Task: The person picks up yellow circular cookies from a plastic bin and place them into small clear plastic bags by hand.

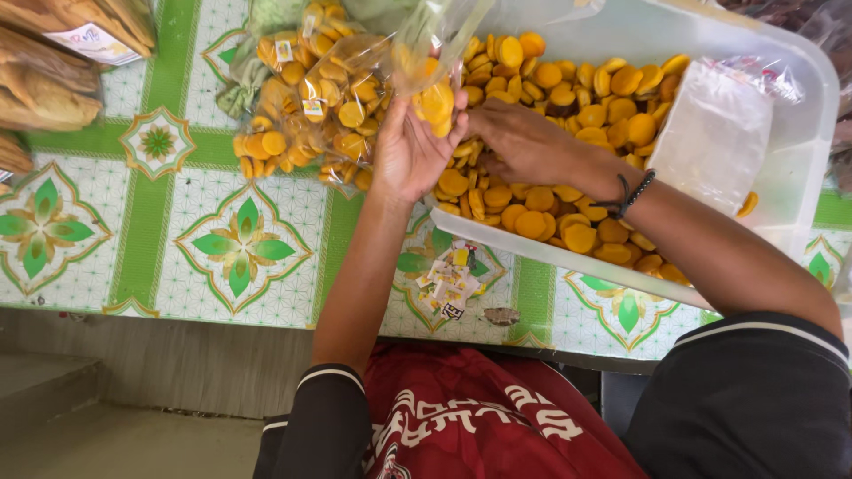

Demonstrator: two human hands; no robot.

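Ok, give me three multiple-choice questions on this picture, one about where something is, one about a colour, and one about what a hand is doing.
1. Where does the pile of small paper labels lie?
A. on the tablecloth by the tub
B. inside the tub
C. on the floor

2. What colour are the round biscuits?
A. green
B. orange-yellow
C. white

3. What is the left hand doing?
A. resting flat on the table
B. hanging empty
C. holding a clear bag with biscuits in it

Answers: 1 A, the labels sit on the green-patterned tablecloth just outside the white tub. 2 B, every biscuit looks orange-yellow. 3 C, its fingers close on the bag's lower end.
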